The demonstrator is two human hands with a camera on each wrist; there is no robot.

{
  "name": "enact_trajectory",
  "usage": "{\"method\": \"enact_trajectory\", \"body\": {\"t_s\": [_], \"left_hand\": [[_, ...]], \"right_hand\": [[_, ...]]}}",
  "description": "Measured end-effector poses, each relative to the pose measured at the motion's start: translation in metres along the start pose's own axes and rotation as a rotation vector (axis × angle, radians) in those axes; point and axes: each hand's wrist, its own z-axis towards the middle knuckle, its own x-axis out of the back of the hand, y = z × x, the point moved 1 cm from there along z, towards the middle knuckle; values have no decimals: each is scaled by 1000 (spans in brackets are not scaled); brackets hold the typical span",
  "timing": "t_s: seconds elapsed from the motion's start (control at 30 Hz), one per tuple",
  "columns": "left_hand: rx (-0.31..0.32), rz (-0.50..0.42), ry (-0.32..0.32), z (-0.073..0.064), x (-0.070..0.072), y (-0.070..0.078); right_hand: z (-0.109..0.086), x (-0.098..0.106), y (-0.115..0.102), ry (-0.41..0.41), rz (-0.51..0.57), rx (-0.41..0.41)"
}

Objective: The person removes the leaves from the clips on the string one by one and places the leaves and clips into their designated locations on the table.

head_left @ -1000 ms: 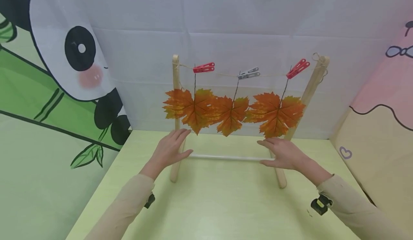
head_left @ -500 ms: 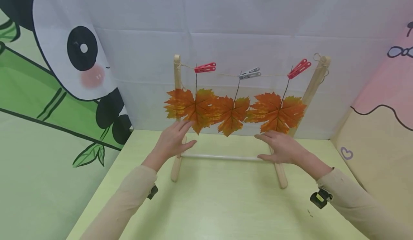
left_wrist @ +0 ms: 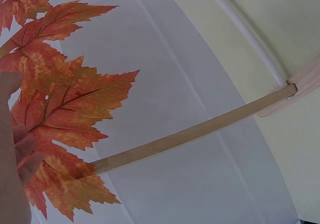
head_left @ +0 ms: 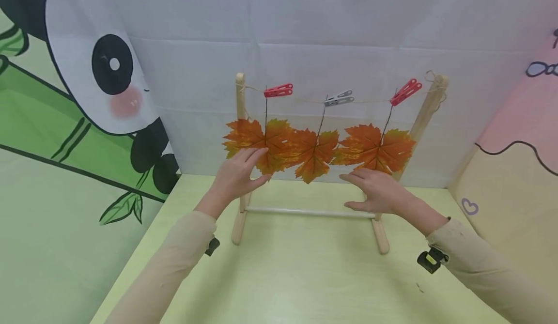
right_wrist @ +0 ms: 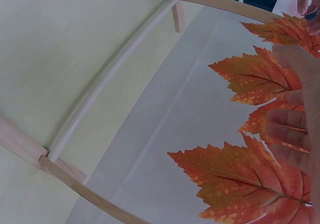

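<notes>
Three orange artificial maple leaves hang in a row by their stems from a string (head_left: 366, 101): a left leaf (head_left: 279, 132), a middle leaf (head_left: 315, 157) and a right leaf (head_left: 375, 147). A red clothespin (head_left: 279, 90), a grey clothespin (head_left: 339, 99) and another red clothespin (head_left: 406, 92) clip the stems. My left hand (head_left: 235, 176) overlaps the left leaf's lower part in the head view, fingers extended, thumb apart. My right hand (head_left: 381, 192) is held just below the right leaf, fingers extended toward the left. Neither hand grips anything.
The string runs between a left wooden post (head_left: 240, 96) and a right wooden post (head_left: 425, 111). A white rod (head_left: 305, 212) joins the stand low down, above the pale yellow table (head_left: 301, 275). A white cloth backdrop (head_left: 196, 72) rises close behind; printed panels flank both sides.
Both hands have risen from about the level of the white rod to the leaves' lower edges. The leaves, clothespins and stand look unchanged.
</notes>
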Motion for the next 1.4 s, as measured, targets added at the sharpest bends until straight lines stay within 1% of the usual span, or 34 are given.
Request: {"method": "enact_trajectory", "body": {"t_s": [0.13, 0.27, 0.4, 0.53, 0.67, 0.9, 1.03, 1.1, 1.23, 1.3, 1.4], "left_hand": [[-18, -10, 22, 13, 2, 1], [-32, -6, 31, 25, 7, 2], [-25, 5, 30, 35, 13, 2], [2, -4, 43, 43, 17, 2], [49, -25, 57, 51, 21, 0], [122, -90, 86, 67, 32, -1], [204, -122, 71, 75, 35, -3], [256, -135, 60, 78, 36, -5], [350, -177, 65, 83, 38, -8], [383, -197, 74, 85, 38, -10], [414, -217, 70, 88, 39, -13]], "right_hand": [[3, 0, 0, -8, 4, 7], [7, 3, -1, -7, 10, 19], [11, 7, -2, -2, 2, 30], [13, 10, -4, -9, -2, 33], [15, 11, -6, -17, -6, 34], [17, 11, -7, -10, -3, 46], [17, 12, -8, -3, 1, 50], [17, 13, -8, -1, -1, 51], [18, 14, -8, 1, -11, 55], [19, 16, -9, 5, -16, 61], [22, 19, -9, 16, -30, 76]]}}
